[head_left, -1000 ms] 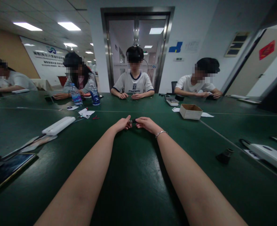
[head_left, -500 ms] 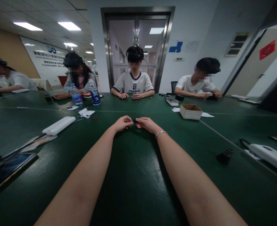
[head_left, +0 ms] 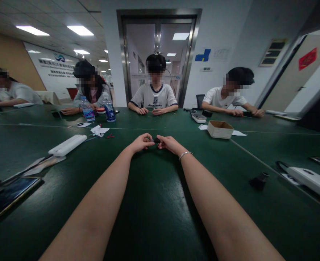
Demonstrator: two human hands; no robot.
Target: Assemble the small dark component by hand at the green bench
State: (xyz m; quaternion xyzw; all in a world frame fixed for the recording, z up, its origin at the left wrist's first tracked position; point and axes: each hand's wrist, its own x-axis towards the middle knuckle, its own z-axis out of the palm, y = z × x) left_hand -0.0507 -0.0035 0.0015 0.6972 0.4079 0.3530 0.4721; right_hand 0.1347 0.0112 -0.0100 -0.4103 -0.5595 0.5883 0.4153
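Note:
Both my arms stretch forward over the dark green table. My left hand and my right hand meet at the middle of the table, fingers curled and pinched together. Between their fingertips sits a small dark object, too small to name. A thin bracelet circles my right wrist.
A white oblong device and a tablet lie at left. A cardboard box stands at right, a small black cone-shaped piece and another white device nearer right. Two water bottles stand at the far side, where several people sit.
My hands have stayed joined at the same spot, with only small finger shifts on the dark object. The person at far right has stretched an arm outward along the table.

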